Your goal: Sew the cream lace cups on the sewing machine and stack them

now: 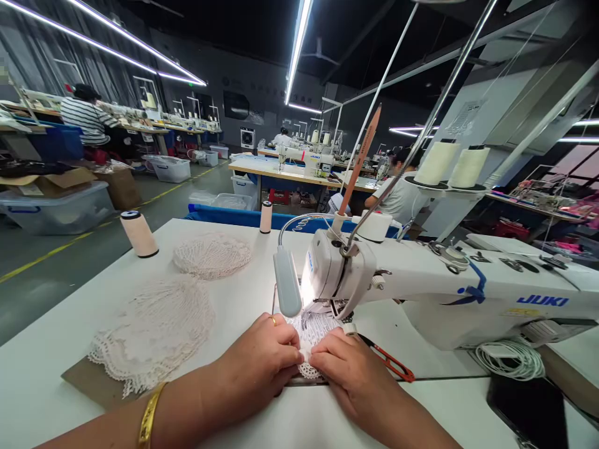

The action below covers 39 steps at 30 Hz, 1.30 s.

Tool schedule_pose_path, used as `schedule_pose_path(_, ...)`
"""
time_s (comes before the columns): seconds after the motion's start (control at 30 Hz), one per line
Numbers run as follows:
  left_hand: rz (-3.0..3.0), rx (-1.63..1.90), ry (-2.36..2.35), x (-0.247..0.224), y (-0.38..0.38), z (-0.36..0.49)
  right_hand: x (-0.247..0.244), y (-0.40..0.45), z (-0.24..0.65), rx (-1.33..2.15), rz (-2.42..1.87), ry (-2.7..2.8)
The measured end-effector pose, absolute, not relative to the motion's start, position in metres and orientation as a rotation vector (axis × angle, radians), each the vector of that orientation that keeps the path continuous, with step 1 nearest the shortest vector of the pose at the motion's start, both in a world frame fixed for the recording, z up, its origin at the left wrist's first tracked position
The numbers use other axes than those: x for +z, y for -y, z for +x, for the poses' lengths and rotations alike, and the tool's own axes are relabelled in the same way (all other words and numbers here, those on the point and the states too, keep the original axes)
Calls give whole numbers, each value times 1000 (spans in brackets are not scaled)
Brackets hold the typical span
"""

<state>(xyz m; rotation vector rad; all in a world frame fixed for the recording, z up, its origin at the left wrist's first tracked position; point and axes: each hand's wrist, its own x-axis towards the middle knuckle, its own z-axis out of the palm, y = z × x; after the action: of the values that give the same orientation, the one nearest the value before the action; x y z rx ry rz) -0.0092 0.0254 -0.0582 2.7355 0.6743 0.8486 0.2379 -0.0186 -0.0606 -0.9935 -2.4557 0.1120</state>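
Observation:
Under the head of a white sewing machine [421, 274] lies a piece of white lace [309, 349], lit by a small lamp [287, 280]. My left hand [262, 355] pinches the lace's left edge, fingers pressed together. On the other side my right hand [350, 368] grips the right edge, its fingers closed too. The needle area is partly hidden behind the machine head. Two piles of cream lace, a near one [159, 324] and a farther one [213, 254], rest on the table to the left.
Thread cones [139, 234] [266, 218] stand at the table's far edge. Orange-handled snips [390, 362] lie right of my right hand. A coiled cable [510, 360] and a dark phone-like object [528, 405] are at the right. People sit at machines beyond.

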Motion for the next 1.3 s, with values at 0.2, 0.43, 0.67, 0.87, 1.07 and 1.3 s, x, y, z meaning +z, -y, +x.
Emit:
schedule_pose_path(0.2, 2792, 817, -743, -54, -32, -8, -64, 14, 237, 23, -1028, 2390)
schedule_pose_path(0.43, 2864, 850, -587, -60, -30, -8, -63, 16, 237, -11, -995, 2405)
schedule_pose_path(0.67, 2870, 811, -620, -61, -31, -9, -65, 16, 236, 22, -1021, 2401)
schedule_pose_path(0.87, 2899, 824, -662, -58, -38, -7, -69, 10, 235, 15, -1032, 2381)
schedule_pose_path(1.07, 2930, 824, -766, -60, -46, -6, -68, 5, 232, 11, -1075, 2398)
schedule_pose_path(1.3, 2948, 832, -858, -58, -49, -3, -73, 1, 235, 43, -1169, 2371)
